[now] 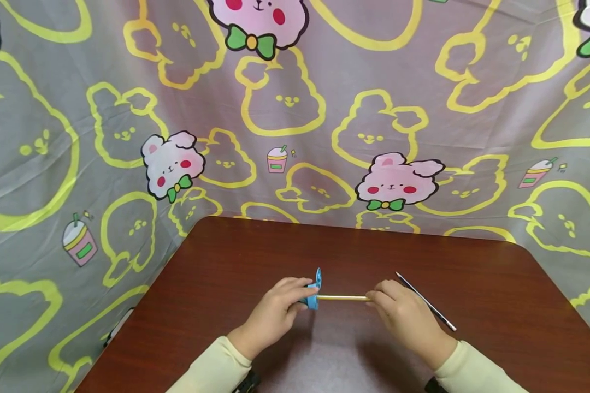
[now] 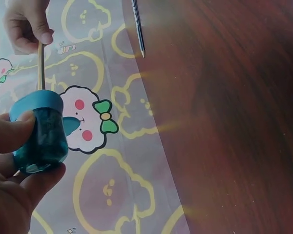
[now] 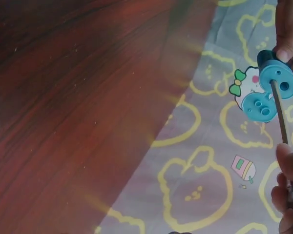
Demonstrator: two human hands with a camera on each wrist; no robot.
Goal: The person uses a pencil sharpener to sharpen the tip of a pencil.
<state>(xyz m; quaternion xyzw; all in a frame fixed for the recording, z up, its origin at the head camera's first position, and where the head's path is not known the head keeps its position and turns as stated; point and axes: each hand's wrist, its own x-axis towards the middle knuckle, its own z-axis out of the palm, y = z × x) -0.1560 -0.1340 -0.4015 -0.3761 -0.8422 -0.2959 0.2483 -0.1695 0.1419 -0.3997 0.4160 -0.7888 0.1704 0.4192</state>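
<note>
My left hand grips a small blue pencil sharpener with a see-through body, held sideways above the table. In the right wrist view its flip lid hangs open, and holes of different sizes show in the top. A yellowish pencil runs level from the sharpener to my right hand, which pinches it between thumb and fingers. The pencil's end is at one of the holes; the part under the right fingers is hidden.
A second, dark pencil with a white end lies slantwise on the brown table, just beyond the right hand. Behind and to the left, a grey curtain with cartoon rabbits meets the table's edges.
</note>
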